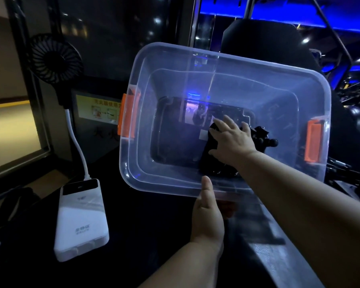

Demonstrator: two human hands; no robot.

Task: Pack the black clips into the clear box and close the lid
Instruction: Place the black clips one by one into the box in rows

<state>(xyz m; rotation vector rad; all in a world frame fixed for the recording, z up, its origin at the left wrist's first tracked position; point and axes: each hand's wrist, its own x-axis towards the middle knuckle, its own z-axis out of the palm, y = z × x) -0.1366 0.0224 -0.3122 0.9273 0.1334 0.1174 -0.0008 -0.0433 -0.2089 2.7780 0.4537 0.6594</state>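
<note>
The lidless box (258,61) is tilted up off the dark surface (146,225). The left hand (207,217) grips its near rim, thumb over the edge. The right hand (233,144) reaches inside, its fingers (220,124) spread and loose on the clips (264,138), which lie at the box's bottom. Orange latches (128,114) sit on the box's ends. Left of the box lie a power bank (81,221) and a fan (54,58).

Right hand (233,142) touches clips (263,136) inside box (175,51).
</note>
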